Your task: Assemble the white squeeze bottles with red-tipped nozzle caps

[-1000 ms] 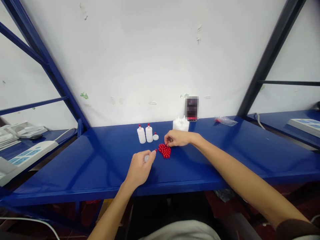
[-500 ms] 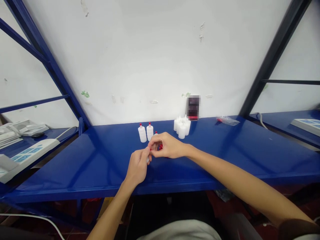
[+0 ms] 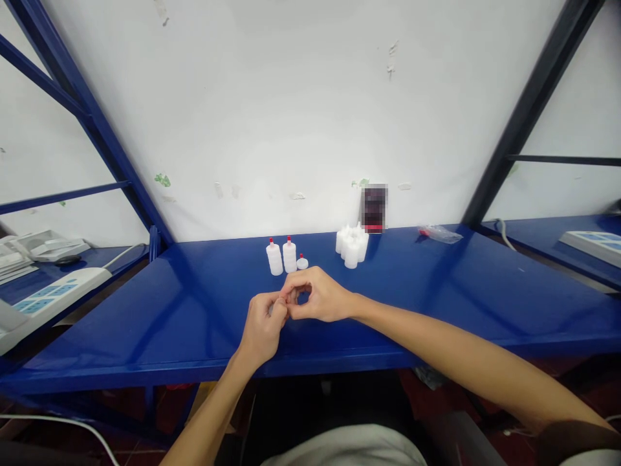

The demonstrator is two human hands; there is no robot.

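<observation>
My left hand (image 3: pixel 264 327) is closed around a small white bottle, mostly hidden by the fingers. My right hand (image 3: pixel 317 294) meets it at the fingertips, thumb and forefinger pinched on a small red cap at the bottle's top; little of the cap shows. Just beyond the hands stand two upright white bottles with red caps, a left one (image 3: pixel 274 257) and a right one (image 3: pixel 290 255). Beside them a third red-capped bottle (image 3: pixel 302 263) shows its round white end. Farther right, a cluster of white bottles without red caps (image 3: pixel 352 247) stands close together.
All this is on a blue table (image 3: pixel 169 310) against a white wall. A dark pixelated object (image 3: pixel 374 208) leans at the back, and a clear plastic bag (image 3: pixel 441 234) with something red lies to its right. Power strips flank the table, one at left (image 3: pixel 53 301).
Both hands have shifted slightly toward me and to the left, still joined at the fingertips. The third capped bottle is now less covered, while the loose red pieces have gone behind my right hand.
</observation>
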